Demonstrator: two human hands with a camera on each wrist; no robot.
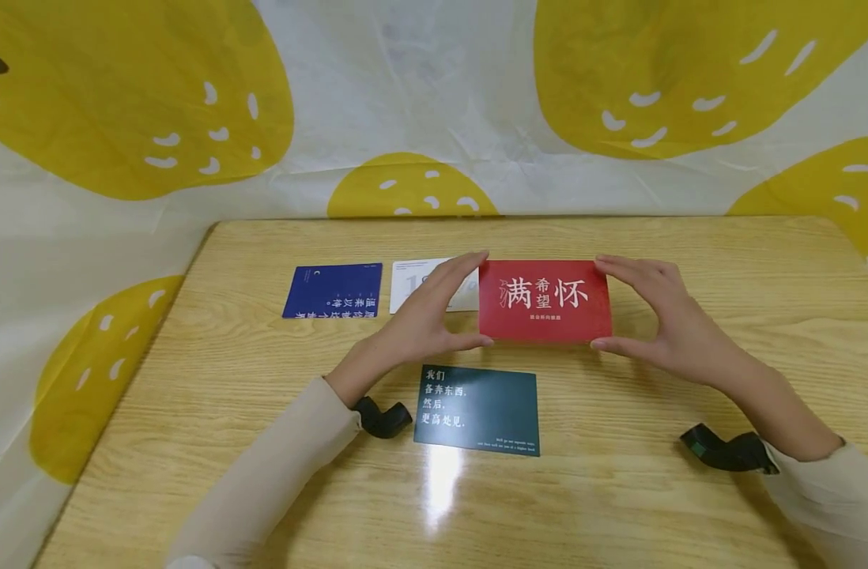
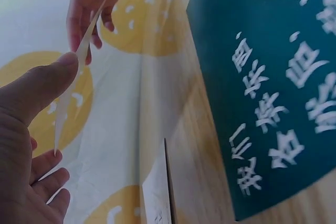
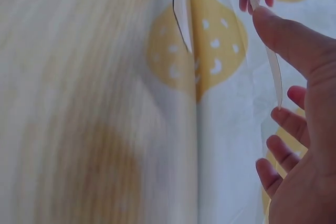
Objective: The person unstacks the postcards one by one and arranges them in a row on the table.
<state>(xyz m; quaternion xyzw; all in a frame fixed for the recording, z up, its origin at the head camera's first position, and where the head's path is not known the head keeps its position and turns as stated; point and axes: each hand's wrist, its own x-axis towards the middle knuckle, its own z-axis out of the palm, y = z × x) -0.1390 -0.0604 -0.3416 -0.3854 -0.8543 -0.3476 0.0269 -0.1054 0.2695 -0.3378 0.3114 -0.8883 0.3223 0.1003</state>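
A red card [image 1: 545, 302] with white Chinese characters is held by both hands, its printed face towards the head camera. The left hand [image 1: 421, 322] grips its left end, thumb at the lower corner and fingers at the upper one. At the opposite end, the right hand [image 1: 663, 320] holds the two right corners the same way. Both wrist views show the card edge-on, raised off the table and slightly bowed. Just below it in the head view lies a dark green card [image 1: 477, 412] with white writing. Behind the left hand, a white card [image 1: 414, 286] is partly hidden.
A blue card [image 1: 333, 291] lies on the wooden table [image 1: 228, 379], left of the white one. A pale curtain [image 1: 405, 87] with yellow fruit prints hangs along the back and left edges. Black curved pieces [image 1: 383, 417] sit at both wrists.
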